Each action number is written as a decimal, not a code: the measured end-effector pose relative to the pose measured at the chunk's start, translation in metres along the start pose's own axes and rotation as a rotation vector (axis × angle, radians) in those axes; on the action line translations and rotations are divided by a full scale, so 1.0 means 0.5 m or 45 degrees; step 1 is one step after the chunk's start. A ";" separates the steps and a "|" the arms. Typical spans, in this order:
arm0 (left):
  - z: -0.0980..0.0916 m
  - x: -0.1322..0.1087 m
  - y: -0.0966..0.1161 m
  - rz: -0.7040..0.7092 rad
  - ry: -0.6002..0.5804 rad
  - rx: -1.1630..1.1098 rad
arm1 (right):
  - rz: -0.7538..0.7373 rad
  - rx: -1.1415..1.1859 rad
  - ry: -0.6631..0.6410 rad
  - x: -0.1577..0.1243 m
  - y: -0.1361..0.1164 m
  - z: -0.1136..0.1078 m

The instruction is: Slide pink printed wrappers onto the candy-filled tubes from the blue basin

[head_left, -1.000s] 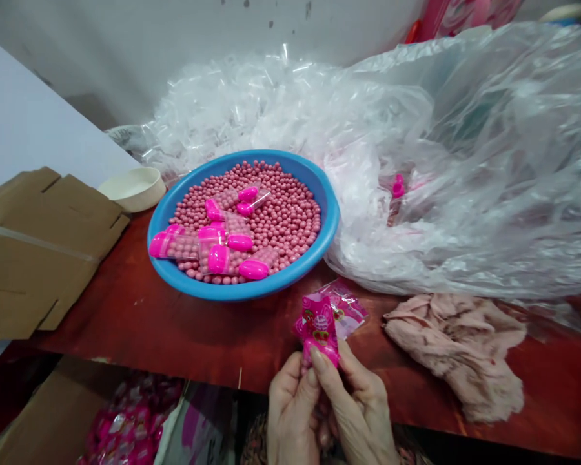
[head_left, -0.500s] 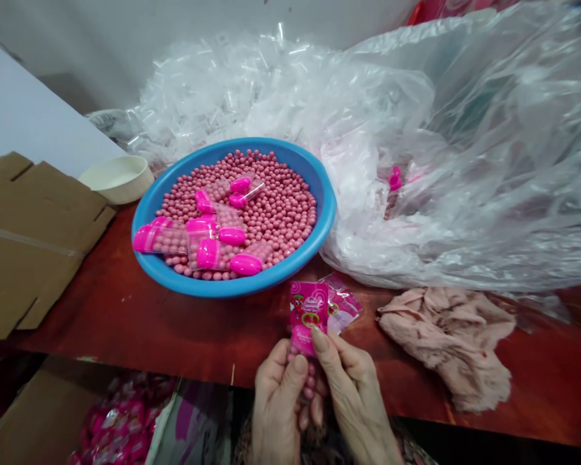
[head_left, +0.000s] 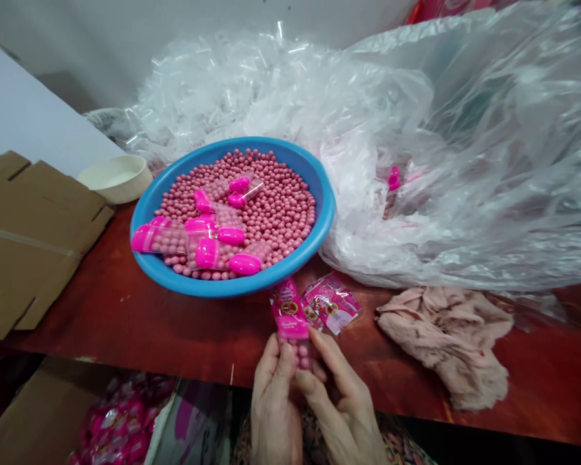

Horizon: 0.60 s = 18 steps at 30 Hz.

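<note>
A small clear container of pink balls [head_left: 297, 353], its upper end covered by a shiny pink printed sleeve [head_left: 288, 310], is held near the table's front edge. My left hand [head_left: 275, 403] is closed around its left side, thumb upright along it. On the other side, my right hand [head_left: 336, 400] grips it between a bent thumb and the fingers; the container's lower end is hidden by them. Just beyond lie flat loose pink printed sleeves [head_left: 334, 303]. Behind stands a blue basin [head_left: 232, 289] of pink balls, with several filled containers with bright pink caps [head_left: 207, 253] on top.
Clear plastic bags [head_left: 465, 213] and a heap of clear empty tubes [head_left: 213, 90] fill the back. A crumpled cloth [head_left: 450, 342] lies right. Left are a cream bowl [head_left: 119, 181] and a cardboard box [head_left: 33, 239]. Pink pieces [head_left: 121, 420] sit in a box below the edge.
The sleeved container has tilted left, and its sleeve's top now leans toward the basin. My right thumb has moved from the sleeve down to the container's lower part. The basin stays put.
</note>
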<state>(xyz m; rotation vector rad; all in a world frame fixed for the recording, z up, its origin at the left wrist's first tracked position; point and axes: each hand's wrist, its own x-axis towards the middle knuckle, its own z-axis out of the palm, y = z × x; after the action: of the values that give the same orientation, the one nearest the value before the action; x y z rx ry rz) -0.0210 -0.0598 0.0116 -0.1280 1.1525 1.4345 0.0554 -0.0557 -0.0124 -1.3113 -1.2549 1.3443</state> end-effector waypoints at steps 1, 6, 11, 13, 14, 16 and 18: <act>-0.001 0.000 0.000 -0.016 0.024 -0.029 | -0.053 -0.067 -0.005 -0.003 0.005 -0.004; -0.019 -0.004 -0.002 -0.013 -0.177 0.164 | -0.119 -0.170 -0.070 -0.003 -0.011 -0.028; -0.027 0.002 0.035 0.653 -0.148 0.802 | -0.019 -0.106 -0.079 0.002 -0.055 -0.048; -0.022 0.008 0.046 0.564 -0.179 0.782 | 0.008 -0.175 -0.158 -0.002 -0.058 -0.049; -0.018 0.011 0.048 0.439 -0.215 0.714 | 0.009 -0.206 -0.195 -0.005 -0.055 -0.048; -0.008 0.014 0.045 0.198 -0.263 0.515 | -0.030 -0.237 -0.198 -0.012 -0.044 -0.040; 0.001 0.014 0.039 0.086 -0.266 0.324 | -0.082 -0.235 -0.115 -0.023 -0.027 -0.030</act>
<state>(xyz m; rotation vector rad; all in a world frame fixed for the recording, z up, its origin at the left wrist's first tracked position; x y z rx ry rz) -0.0384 -0.0504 0.0180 0.2356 1.1630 1.3131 0.0702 -0.0640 0.0033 -1.3351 -1.5006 1.2789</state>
